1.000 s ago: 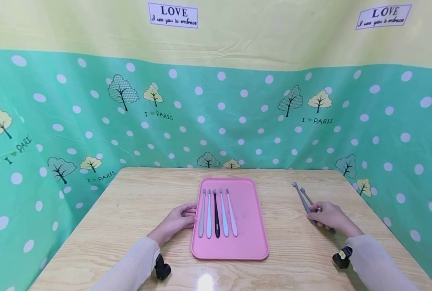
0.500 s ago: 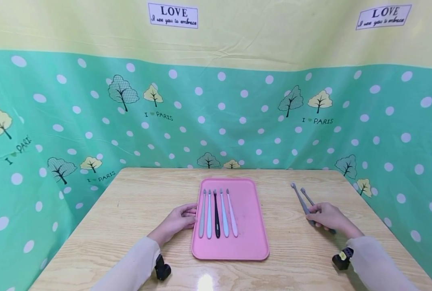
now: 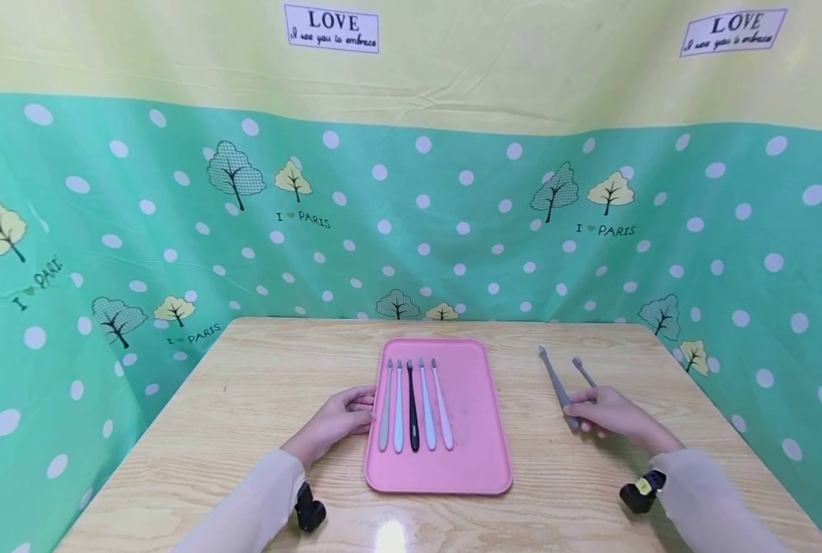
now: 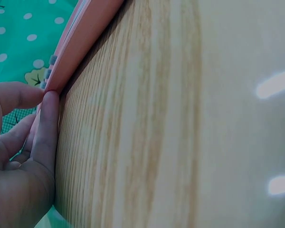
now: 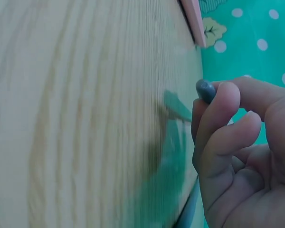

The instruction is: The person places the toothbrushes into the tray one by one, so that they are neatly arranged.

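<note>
My right hand (image 3: pixel 608 411) pinches a grey toothbrush (image 3: pixel 553 376) near its handle end, its head pointing away from me. In the right wrist view the handle's rounded tip (image 5: pixel 206 90) pokes out between thumb and fingers. Behind that hand lies a second grey toothbrush (image 3: pixel 582 371), its handle mostly hidden. My left hand (image 3: pixel 338 422) holds the left rim of a pink tray (image 3: pixel 476 461); the left wrist view has thumb and finger meeting at the tray's edge (image 4: pixel 69 61). On the tray, several toothbrushes lie side by side: grey, pale blue, black (image 3: pixel 412 407) and pink (image 3: pixel 442 407).
The wooden table (image 3: pixel 273 369) bears the tray at its middle. A green and yellow patterned curtain (image 3: pixel 418 207) hangs behind and along both sides. Each wrist wears a black camera (image 3: pixel 309 508).
My right hand has moved left with the pinched toothbrush, away from the second grey one, which stays on the table. The left hand and the tray hold still.
</note>
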Demonstrator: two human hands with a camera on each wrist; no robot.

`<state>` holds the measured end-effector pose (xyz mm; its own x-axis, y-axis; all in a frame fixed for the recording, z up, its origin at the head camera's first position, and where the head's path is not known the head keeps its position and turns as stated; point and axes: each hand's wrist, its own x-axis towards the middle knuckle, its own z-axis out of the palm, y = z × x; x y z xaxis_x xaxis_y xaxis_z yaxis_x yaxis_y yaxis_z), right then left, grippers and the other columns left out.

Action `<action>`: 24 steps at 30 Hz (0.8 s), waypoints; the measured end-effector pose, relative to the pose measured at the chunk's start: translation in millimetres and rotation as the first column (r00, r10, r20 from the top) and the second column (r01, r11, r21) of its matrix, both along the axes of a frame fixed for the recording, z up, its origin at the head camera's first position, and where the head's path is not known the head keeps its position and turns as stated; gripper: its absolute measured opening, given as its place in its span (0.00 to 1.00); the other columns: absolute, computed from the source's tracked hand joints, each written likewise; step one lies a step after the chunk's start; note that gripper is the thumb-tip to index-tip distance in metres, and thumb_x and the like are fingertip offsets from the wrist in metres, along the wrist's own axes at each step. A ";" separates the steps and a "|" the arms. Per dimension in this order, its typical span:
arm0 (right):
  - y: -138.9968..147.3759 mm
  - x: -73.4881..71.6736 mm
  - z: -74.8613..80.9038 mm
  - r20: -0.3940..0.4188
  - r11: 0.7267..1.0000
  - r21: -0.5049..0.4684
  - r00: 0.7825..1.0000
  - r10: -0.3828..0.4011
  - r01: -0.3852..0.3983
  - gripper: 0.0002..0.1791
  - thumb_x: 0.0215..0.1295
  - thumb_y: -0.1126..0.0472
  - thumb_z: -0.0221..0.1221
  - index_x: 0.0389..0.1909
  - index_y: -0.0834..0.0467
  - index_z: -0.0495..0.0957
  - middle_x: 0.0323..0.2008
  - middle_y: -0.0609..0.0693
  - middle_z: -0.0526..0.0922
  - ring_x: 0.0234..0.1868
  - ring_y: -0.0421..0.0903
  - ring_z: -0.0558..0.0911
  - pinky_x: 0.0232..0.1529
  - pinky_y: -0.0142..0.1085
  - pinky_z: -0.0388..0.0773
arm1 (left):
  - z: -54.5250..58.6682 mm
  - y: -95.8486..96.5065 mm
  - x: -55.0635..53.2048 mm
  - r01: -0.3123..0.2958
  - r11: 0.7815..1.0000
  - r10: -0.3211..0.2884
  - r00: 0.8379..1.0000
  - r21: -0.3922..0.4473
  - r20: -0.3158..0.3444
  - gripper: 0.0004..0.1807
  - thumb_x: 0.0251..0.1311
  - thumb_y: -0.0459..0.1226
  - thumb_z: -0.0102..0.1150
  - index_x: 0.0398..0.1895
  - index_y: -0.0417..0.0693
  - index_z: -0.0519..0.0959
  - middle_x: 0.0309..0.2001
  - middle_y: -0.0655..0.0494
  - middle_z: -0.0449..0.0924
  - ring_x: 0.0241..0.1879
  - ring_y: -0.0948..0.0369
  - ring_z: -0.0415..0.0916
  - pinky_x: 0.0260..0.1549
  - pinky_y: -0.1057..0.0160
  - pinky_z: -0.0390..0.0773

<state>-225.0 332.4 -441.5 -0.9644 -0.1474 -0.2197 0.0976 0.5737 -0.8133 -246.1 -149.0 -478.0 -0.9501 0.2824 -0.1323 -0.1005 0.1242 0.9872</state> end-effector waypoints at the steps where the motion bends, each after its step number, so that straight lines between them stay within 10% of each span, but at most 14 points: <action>1: -2.9 0.2 -0.3 0.009 1.000 -0.014 1.000 0.007 -0.007 0.28 0.69 0.59 0.61 0.58 0.78 0.70 0.23 0.51 0.79 0.21 0.41 0.72 0.17 0.25 0.69 | 0.2 0.1 0.3 0.000 1.000 0.000 1.000 0.003 -0.002 0.33 0.63 0.25 0.58 0.72 0.32 0.64 0.57 0.38 0.71 0.52 0.52 0.76 0.51 0.58 0.85; 24: -77.4 2.4 -2.3 0.083 0.971 -0.214 0.989 0.124 -0.104 0.33 0.69 0.55 0.61 0.63 0.77 0.67 0.28 0.51 0.79 0.24 0.39 0.74 0.19 0.23 0.73 | 2.0 -0.2 0.4 -0.004 1.000 0.004 1.000 -0.012 0.000 0.33 0.63 0.26 0.59 0.72 0.34 0.64 0.57 0.39 0.71 0.51 0.53 0.76 0.51 0.59 0.85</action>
<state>-222.6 255.0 -443.8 -0.9149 -0.3072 -0.2620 0.1238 0.4043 -0.9062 -245.7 -149.2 -475.9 -0.9511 0.2774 -0.1359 -0.1014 0.1352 0.9856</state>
